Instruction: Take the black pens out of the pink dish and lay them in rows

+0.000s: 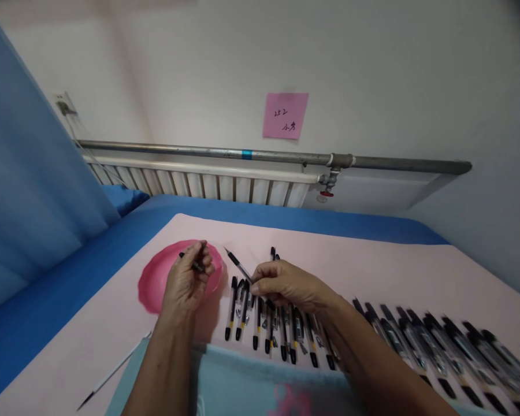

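My right hand (286, 283) pinches a gel pen (239, 264) with a clear barrel and black grip. The uncapped tip points up and left, toward my left hand (190, 280). My left hand is over the pink bowl (149, 289), its fingers curled around a short dark piece (197, 266); its kind is partly hidden. Under and beside my right hand lies a row of black-capped pens (256, 326), with small silvery metal pieces (303, 348) among them. My right hand and forearm cover part of this row.
Another row of pens (429, 341) lies at the right. A thin white stick with a dark tip (112, 372) lies at the front left. Pale pink sheeting (329, 248) covers the blue surface (286, 215). Behind stand a radiator (208, 186) and pipe (177, 149); a blue curtain (34, 173) hangs left.
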Demonstrator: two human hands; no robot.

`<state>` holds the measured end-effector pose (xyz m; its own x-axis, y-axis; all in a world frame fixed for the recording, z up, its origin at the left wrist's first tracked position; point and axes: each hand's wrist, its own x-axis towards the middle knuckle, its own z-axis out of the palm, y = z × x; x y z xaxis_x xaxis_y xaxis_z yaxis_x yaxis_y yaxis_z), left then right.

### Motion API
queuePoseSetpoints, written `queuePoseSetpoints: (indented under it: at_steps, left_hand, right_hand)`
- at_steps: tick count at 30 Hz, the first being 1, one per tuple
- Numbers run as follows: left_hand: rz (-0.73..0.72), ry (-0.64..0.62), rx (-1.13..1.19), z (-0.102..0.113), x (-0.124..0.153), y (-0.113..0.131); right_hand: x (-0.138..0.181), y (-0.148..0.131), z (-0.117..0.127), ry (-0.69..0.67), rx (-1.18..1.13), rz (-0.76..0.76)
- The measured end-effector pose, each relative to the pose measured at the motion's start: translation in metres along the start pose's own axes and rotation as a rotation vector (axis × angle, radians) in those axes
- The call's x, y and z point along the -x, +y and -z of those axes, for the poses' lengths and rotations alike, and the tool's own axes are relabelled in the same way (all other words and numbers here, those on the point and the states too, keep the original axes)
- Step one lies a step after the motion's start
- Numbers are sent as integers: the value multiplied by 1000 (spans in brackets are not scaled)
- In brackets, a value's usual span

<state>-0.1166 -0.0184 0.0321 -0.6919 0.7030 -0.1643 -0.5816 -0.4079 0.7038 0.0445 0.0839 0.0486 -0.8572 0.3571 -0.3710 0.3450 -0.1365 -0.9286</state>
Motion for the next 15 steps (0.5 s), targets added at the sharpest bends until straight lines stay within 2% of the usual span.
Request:
queuePoseSetpoints:
  at_steps: [2, 4, 7, 10, 12, 13, 15]
  left_hand:
    - [48, -35, -86, -2, 3, -3]
    - [127, -126, -138, -6, 8, -9]
    - [158, -199, -119, -13, 14, -15]
    - [84, -113, -71, -11, 11, -9]
    - [8, 9, 5, -4, 4, 0]
    - [-35, 70, 49, 1, 0, 5]
    - [-91, 181, 155, 9, -7, 13]
  right_hand:
    - [0, 0, 2, 0, -38, -3]
    - [1, -1, 2, -3, -45, -13]
    - [4, -4, -1, -10, -22, -19]
    - [6, -5, 2, -10, 91, -4]
    - [6, -3, 12, 20, 256, 20]
    - [5, 0, 19, 65, 334, 28]
    - [0, 7, 37, 239, 423, 28]
